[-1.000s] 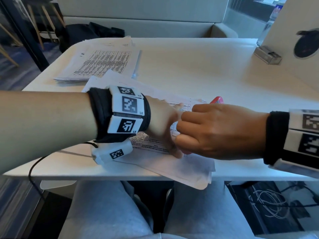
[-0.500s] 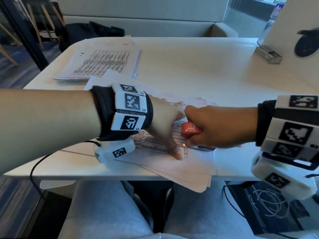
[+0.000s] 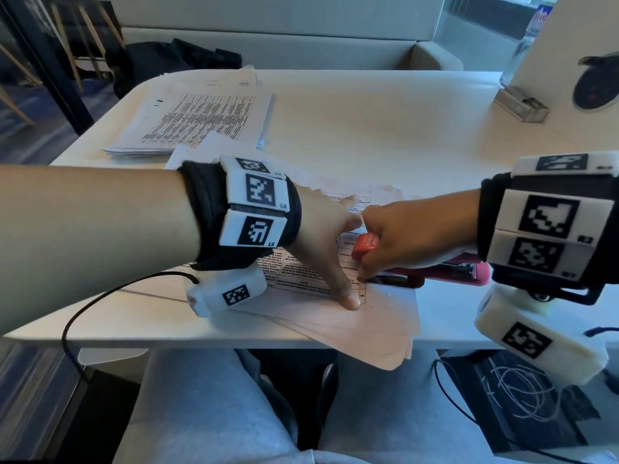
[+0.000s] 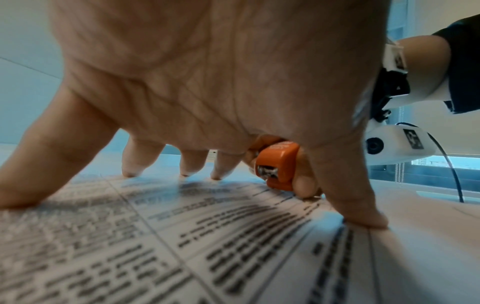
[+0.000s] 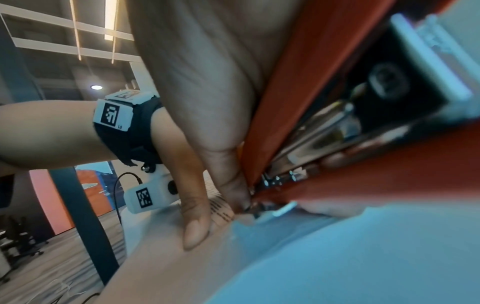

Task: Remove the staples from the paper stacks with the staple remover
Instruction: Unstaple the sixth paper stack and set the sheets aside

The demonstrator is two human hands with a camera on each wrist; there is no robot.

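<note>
A printed paper stack (image 3: 335, 316) lies at the table's near edge, partly overhanging it. My left hand (image 3: 328, 229) is spread flat on it, with its fingertips (image 4: 215, 174) and thumb (image 3: 348, 296) pressing the sheet (image 4: 182, 236) down. My right hand (image 3: 402, 242) grips a red stapler-shaped staple remover (image 3: 366, 244), its nose (image 4: 278, 166) pointing down at the paper between my left thumb and fingers. The right wrist view shows the tool's red body (image 5: 298, 102) and its metal tip (image 5: 259, 207) touching the page beside my left thumb (image 5: 194, 226). The staple itself is hidden.
A second stack of printed sheets (image 3: 201, 122) sits at the table's far left. A small metal box (image 3: 521, 107) and a white board stand at the far right. The white table (image 3: 385, 128) runs bare between them. My grey-trousered knees are under the near edge.
My right hand turned and drew back to the right, bringing the red tool's nose into sight and down onto the paper. The left hand stays pressed on the stack.
</note>
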